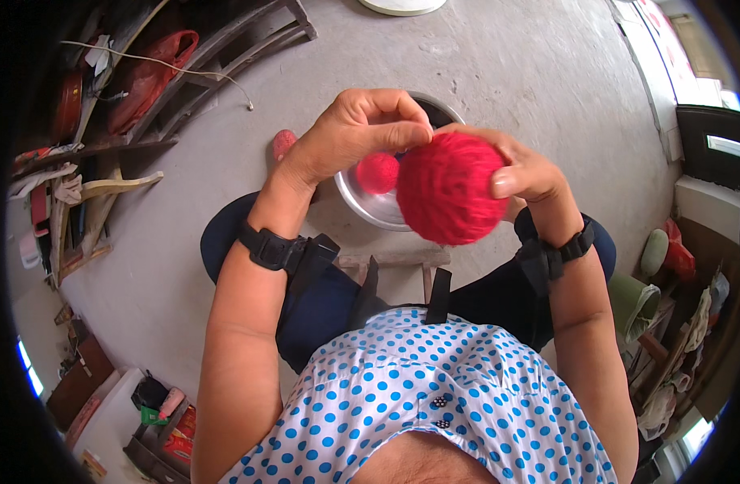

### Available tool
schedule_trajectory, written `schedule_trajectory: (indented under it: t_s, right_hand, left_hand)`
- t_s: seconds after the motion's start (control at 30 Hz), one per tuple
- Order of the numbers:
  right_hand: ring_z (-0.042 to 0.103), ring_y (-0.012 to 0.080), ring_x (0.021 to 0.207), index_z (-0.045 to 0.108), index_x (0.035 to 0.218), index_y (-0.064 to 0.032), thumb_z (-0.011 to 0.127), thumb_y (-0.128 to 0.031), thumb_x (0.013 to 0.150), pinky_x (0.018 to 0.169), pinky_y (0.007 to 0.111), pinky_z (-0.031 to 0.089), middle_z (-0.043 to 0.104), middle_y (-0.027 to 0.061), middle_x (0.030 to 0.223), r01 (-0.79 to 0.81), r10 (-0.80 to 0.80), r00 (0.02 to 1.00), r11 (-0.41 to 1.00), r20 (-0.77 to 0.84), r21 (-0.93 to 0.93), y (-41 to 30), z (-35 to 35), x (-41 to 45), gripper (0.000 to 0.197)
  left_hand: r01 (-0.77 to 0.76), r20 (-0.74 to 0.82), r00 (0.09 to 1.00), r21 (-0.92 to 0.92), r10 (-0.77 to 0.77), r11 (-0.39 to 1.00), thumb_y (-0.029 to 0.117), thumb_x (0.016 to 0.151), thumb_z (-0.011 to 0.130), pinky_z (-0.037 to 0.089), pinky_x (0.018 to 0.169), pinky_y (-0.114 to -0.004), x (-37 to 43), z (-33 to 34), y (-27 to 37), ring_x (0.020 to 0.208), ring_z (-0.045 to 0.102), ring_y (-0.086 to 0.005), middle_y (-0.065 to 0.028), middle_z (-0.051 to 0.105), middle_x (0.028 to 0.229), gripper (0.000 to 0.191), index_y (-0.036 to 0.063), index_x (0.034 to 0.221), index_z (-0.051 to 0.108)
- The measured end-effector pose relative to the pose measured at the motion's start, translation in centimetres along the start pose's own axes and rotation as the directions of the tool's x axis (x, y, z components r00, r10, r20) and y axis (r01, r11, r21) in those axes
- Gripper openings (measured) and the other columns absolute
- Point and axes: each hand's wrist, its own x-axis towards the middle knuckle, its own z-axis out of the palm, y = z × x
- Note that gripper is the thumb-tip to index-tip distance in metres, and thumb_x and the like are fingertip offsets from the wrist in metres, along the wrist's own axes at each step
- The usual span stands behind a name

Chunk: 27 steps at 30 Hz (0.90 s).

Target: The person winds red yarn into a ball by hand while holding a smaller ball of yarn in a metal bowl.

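Observation:
My right hand [527, 172] holds a large ball of red yarn [451, 193], thumb on its near side and fingers behind it. At the ball's upper left edge, the thumb and fingertips of my left hand [376, 124] are pinched together on the red yarn; the strand itself is hard to make out. Below both hands a round metal basin [364, 209] stands on the floor, partly covered by them. A smaller red ball [377, 173] shows inside the basin, left of the large one. Something dark in the basin's far part is mostly hidden.
A low wooden stool [400, 260] is between my knees. A red shoe [283, 144] shows left of the basin. Wooden racks with a red plastic bag [155, 81] stand at the left, a cord [164, 62] hanging over them. At right are a green container [633, 305] and bags.

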Motion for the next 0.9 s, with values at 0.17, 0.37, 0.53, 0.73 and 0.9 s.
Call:
schedule_trajectory:
  t_s: [0.17,0.37,0.53,0.73,0.9]
  right_hand:
    - [0.049,0.0280,0.130,0.034,0.145,0.0046,0.075,-0.055,0.073,0.111,0.042,0.036,0.047,0.0184,0.142,0.369,-0.337,0.887,0.929,-0.315,0.043,-0.4,-1.8,-1.2,0.102]
    - [0.061,0.0237,0.110,0.044,0.136,0.0038,0.076,-0.037,0.081,0.097,0.037,0.049,0.061,0.0170,0.121,0.384,-0.382,0.629,0.910,-0.677,-0.157,0.0,-2.6,0.6,0.076]
    - [0.064,0.0280,0.106,0.051,0.131,-0.0040,0.088,-0.038,0.069,0.093,0.036,0.053,0.065,0.0185,0.113,0.016,-0.411,0.717,0.817,-0.562,-0.577,1.3,-0.9,1.3,0.079]
    - [0.058,0.0274,0.117,0.047,0.140,0.0008,0.079,-0.050,0.070,0.105,0.038,0.043,0.061,0.0163,0.124,-0.040,0.025,0.976,0.997,-0.217,-0.066,0.6,-0.1,0.3,0.092]
    - [0.053,0.0295,0.125,0.039,0.143,0.0045,0.078,-0.054,0.068,0.108,0.039,0.041,0.054,0.0192,0.134,0.192,-0.174,0.961,0.979,-0.214,0.070,0.6,-1.1,-0.9,0.103]
  left_hand:
    - [0.061,-0.128,0.990,0.005,-0.060,0.998,0.024,0.095,0.066,0.048,0.063,-0.021,1.0,0.0,-1.7,0.069,0.059,-0.0063,0.0007,0.066,0.076,0.020,0.0063,0.099,0.072]
    - [0.328,0.156,0.925,0.133,-0.347,0.935,0.026,0.095,0.064,0.048,0.063,-0.022,0.8,2.3,-0.9,0.071,0.061,-0.0078,-0.0025,0.067,0.077,0.027,0.0013,0.100,0.073]
    - [0.178,0.212,0.959,0.072,-0.190,0.981,0.021,0.092,0.068,0.049,0.065,-0.020,0.0,0.7,0.1,0.071,0.061,-0.0062,-0.0016,0.069,0.078,0.019,0.0033,0.096,0.074]
    - [-0.005,-0.164,0.986,0.056,0.014,0.998,0.014,0.084,0.074,0.040,0.065,-0.021,-0.2,-0.1,0.3,0.068,0.052,-0.0056,0.0028,0.063,0.072,0.009,0.0064,0.080,0.072]
    - [-0.083,-0.207,0.974,0.031,0.088,0.996,0.021,0.091,0.070,0.047,0.063,-0.020,0.6,-0.6,-1.8,0.068,0.059,-0.0054,0.0020,0.066,0.073,0.015,0.0073,0.090,0.074]
